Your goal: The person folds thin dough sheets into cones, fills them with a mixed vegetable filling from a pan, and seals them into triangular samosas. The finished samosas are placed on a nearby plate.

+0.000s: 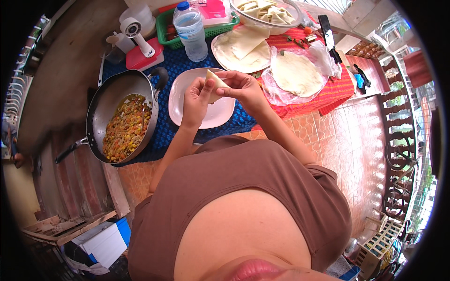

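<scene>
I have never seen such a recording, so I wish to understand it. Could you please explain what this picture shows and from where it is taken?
No robot is here; a person works with bare hands. The one picture comes from a fisheye camera on the person's head, looking down, so straight edges bend and the brown top fills the lower part.

The left hand and right hand together hold a small folded piece of dough over a pale plate. Left of it is a wok with chopped filling. Farther back stand a blue-capped water bottle and a transparent bowl of folded dough pieces. Flat dough sheets lie toward the right. Blue cloth and red striped cloth cover the surface.
</scene>
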### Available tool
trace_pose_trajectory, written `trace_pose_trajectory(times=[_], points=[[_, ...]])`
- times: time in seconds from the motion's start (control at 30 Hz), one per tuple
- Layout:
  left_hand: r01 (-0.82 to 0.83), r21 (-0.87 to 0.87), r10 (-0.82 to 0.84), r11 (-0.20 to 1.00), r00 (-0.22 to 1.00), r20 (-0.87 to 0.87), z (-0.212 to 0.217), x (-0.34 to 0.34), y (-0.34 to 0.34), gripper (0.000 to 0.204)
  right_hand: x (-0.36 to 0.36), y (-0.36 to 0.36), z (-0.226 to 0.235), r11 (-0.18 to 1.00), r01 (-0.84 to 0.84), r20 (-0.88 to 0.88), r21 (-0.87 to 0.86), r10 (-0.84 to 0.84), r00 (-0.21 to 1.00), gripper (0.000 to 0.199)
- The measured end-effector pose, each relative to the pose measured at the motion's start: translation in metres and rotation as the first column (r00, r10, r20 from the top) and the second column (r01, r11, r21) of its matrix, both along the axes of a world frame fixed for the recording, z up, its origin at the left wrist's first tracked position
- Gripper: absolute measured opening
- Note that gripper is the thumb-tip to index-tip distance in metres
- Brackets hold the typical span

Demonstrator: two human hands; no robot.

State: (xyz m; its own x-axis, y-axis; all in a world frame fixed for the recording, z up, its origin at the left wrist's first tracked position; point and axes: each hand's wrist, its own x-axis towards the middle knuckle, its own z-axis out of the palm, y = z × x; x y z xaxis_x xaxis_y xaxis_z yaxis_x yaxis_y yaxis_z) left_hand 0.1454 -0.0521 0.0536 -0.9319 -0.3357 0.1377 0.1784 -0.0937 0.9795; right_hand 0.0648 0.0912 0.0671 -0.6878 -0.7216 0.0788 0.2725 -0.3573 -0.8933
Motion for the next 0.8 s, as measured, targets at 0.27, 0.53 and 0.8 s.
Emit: trace_pose_trajectory(times=[0.27, 0.53, 0.8], points=[[0.034, -0.065, -0.025, 0.997, 0.990, 0.137, -0.020, -0.026, -0.004, 0.034, -0.012, 0.009, -0.020, 0.967, 0.184, -0.294, 0.178, -0.126, 0.947, 0.054], [-0.007, -0.029, 0.009, 1.000, 0.995, 0.098, -0.015, -0.035, 0.014, 0.031, -0.038, 0.034, -0.017, 0.990, -0.014, 0.030, 0.137, 0.009, 0.999, 0.059], [0.010, 0.257, -0.035, 0.966, 0.995, 0.095, -0.027, -0.053, 0.015, 0.062, -0.059, 0.041, -0.015, 0.985, -0.053, 0.051, 0.167, 0.045, 0.998, 0.052]])
